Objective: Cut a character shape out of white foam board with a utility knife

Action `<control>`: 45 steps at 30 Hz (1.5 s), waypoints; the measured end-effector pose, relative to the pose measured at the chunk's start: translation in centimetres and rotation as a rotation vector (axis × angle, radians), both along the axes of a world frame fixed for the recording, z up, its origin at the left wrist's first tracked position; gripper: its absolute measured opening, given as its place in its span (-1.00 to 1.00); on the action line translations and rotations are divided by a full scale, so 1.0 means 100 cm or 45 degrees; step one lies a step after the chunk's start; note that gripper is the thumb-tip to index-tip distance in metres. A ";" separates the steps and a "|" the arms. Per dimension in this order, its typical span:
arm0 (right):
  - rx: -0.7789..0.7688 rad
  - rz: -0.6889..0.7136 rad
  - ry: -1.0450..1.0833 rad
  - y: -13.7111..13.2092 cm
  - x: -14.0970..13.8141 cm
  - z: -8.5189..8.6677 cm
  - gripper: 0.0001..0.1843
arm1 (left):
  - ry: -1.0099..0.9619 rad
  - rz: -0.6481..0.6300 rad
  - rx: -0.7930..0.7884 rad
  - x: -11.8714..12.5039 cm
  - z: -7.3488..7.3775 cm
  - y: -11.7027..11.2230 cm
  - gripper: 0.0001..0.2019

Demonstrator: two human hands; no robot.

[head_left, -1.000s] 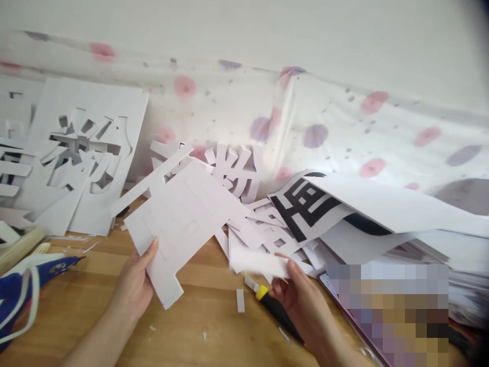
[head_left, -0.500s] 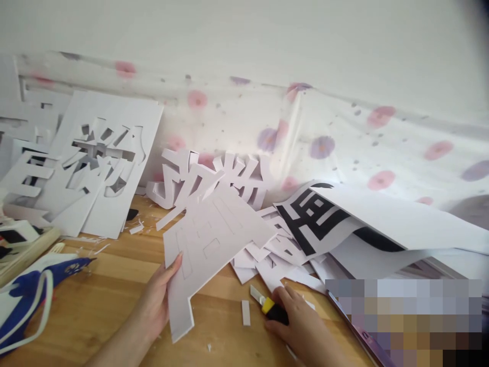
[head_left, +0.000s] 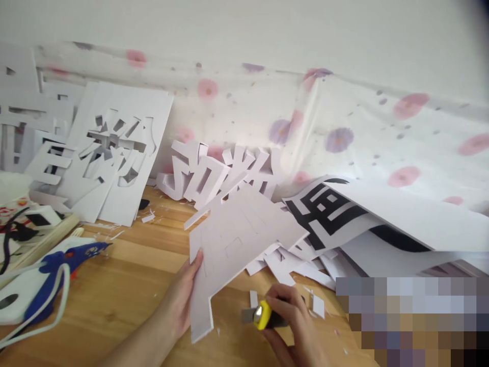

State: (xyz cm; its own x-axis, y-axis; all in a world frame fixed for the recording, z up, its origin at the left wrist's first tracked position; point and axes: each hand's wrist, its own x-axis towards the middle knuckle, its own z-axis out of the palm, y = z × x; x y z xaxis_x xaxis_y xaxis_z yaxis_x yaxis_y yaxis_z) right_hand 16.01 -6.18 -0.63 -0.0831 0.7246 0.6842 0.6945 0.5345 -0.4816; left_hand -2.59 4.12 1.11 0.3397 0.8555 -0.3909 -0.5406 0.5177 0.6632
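Observation:
My left hand [head_left: 185, 293] grips the lower left edge of a white foam board [head_left: 240, 234], thumb on its front face. Faint outlines are drawn on the board, which I hold tilted above the wooden table [head_left: 141, 265]. In my right hand [head_left: 292, 321] is a yellow and black utility knife [head_left: 263, 315], its blade out and pointing left, apart from the board. A small white strip [head_left: 253, 298] lies just behind the blade. White cut pieces [head_left: 282, 262] are heaped under and beyond the board's right side.
A blue glue gun [head_left: 76, 257] with a white cord lies at left by a power strip [head_left: 57, 229]. Cut-out boards [head_left: 153, 132] lean on the wall. White built-up characters [head_left: 206, 173] stand at the back. Printed paper sheets [head_left: 332, 209] rise at right.
The board has shifted right and a little up in view with my left hand. My right hand has turned the knife so its blade points left. The whole view has shifted slightly.

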 end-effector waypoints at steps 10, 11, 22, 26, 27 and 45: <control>0.323 -0.167 -0.066 0.006 0.000 0.002 -0.38 | -0.046 -0.185 -0.041 0.005 -0.004 -0.016 -0.47; 0.324 -0.220 -0.035 0.005 0.002 0.002 -0.38 | -0.043 -0.185 -0.054 0.005 -0.004 -0.017 -0.46; 0.295 -0.418 0.069 0.004 0.018 0.008 -0.55 | 0.125 -0.127 -0.056 0.006 0.000 -0.018 -0.45; 0.288 -0.453 0.049 0.004 0.021 0.008 -0.55 | 0.207 -0.077 -0.064 0.006 0.001 -0.018 -0.46; 0.291 -0.466 0.051 0.004 0.022 0.008 -0.56 | 0.223 -0.069 -0.076 0.006 0.002 -0.018 -0.46; 0.237 -0.353 -0.068 0.007 0.029 0.011 -0.54 | 0.160 -0.102 -0.087 0.004 0.000 -0.011 -0.48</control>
